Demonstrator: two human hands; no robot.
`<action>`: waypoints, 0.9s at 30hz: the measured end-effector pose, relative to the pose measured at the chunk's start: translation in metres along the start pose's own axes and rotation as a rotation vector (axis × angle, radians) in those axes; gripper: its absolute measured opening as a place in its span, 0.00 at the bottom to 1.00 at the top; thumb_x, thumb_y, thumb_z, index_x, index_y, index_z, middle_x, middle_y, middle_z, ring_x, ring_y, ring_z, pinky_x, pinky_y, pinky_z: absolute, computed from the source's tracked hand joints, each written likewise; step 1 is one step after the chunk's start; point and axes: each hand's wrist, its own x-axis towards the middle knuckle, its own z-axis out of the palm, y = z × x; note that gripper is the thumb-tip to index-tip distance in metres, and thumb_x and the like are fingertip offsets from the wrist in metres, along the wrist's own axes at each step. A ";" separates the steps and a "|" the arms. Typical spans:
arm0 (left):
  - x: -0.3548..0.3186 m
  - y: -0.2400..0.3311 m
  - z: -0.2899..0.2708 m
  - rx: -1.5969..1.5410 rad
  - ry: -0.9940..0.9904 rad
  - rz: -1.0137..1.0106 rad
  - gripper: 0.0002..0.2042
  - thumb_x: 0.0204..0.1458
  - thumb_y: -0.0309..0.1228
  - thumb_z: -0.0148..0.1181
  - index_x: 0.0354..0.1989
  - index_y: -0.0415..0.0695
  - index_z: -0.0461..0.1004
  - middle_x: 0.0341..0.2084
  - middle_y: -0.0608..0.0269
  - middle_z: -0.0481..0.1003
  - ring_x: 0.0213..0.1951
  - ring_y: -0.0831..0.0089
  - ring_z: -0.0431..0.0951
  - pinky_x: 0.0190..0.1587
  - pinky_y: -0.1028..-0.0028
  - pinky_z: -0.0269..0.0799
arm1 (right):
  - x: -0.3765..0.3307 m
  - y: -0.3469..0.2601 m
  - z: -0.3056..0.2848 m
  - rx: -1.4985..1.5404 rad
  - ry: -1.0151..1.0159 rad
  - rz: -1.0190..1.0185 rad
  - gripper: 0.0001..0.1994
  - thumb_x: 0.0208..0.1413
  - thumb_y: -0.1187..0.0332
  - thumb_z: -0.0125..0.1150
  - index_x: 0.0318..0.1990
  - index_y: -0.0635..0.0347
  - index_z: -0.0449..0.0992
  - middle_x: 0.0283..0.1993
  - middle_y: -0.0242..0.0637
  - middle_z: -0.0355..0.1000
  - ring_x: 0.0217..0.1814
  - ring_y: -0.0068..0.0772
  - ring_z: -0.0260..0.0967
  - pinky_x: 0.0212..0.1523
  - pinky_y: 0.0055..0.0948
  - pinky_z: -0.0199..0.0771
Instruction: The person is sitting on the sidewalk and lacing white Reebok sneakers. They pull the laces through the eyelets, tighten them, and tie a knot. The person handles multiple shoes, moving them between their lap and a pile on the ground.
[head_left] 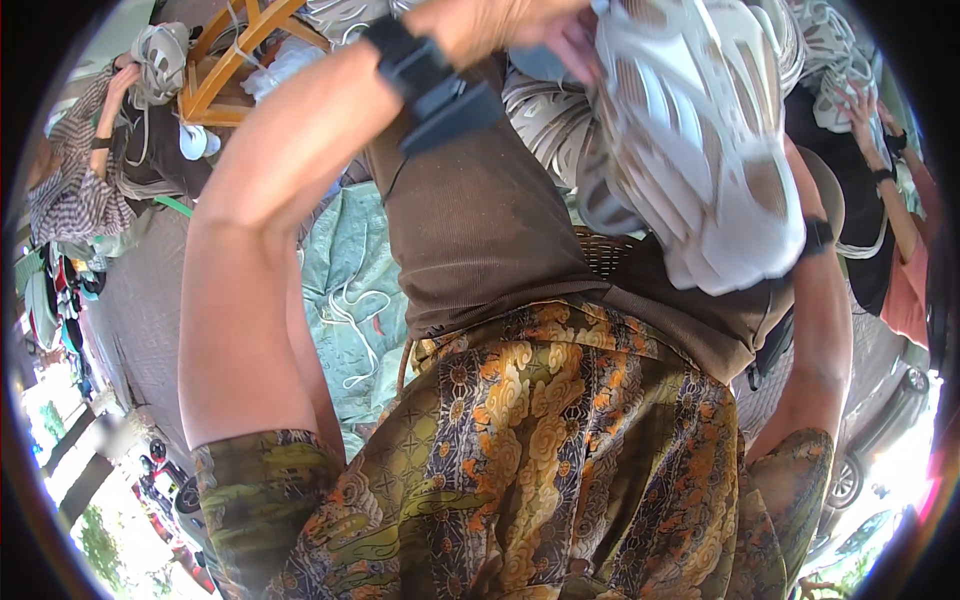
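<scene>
- We're looking at a white shoe (690,150), upper right of centre, up over our right thigh; it's blurring, and we're not telling whether it's one or two pressed together.
- Our left hand (525,22) is sitting at its upper left edge, fingers bending; whether they're closing on it, we cannot tell.
- Our right hand (799,185) is mostly hiding behind the far edge, so its grip we cannot tell either.
- For good handling, we're favouring support on both sides, and we're judging that slower turning would be keeping the soft-looking walls from creasing.
- Our bulky black wristband (430,90) is hanging close by, so we're advising care against snagging.
- Beneath, our brown trousers (480,220) are making the lap, with a woven basket (605,252) peeking out beside the shoe.
- Left of us, loose white laces (355,320) are lying on a green sheet (345,235); we're suggesting keeping those untangled.
- Farther out, co-workers on both sides are handling similar pale shoes.
</scene>
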 end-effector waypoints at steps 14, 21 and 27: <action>-0.154 -0.040 0.056 -0.235 0.355 0.012 0.33 0.49 0.31 0.50 0.67 0.40 0.53 0.53 0.58 0.68 0.54 0.71 0.70 0.57 0.70 0.65 | 0.038 0.026 0.066 -1.128 0.267 -0.508 0.24 0.68 0.53 0.39 0.55 0.67 0.67 0.50 0.48 0.73 0.49 0.42 0.72 0.54 0.35 0.69; -0.125 -0.015 0.043 -0.313 0.296 -0.024 0.33 0.46 0.26 0.50 0.66 0.41 0.56 0.55 0.60 0.69 0.54 0.70 0.71 0.57 0.71 0.66 | 0.023 0.018 0.059 -1.246 0.250 -0.331 0.28 0.66 0.49 0.27 0.49 0.65 0.67 0.44 0.64 0.72 0.49 0.64 0.69 0.50 0.51 0.68; -0.097 0.009 0.022 -0.068 0.170 -0.063 0.30 0.46 0.27 0.50 0.63 0.38 0.61 0.49 0.59 0.74 0.49 0.71 0.75 0.53 0.73 0.70 | 0.007 0.049 0.090 -0.581 0.215 -0.005 0.28 0.67 0.52 0.23 0.57 0.61 0.66 0.45 0.58 0.74 0.46 0.52 0.75 0.52 0.42 0.73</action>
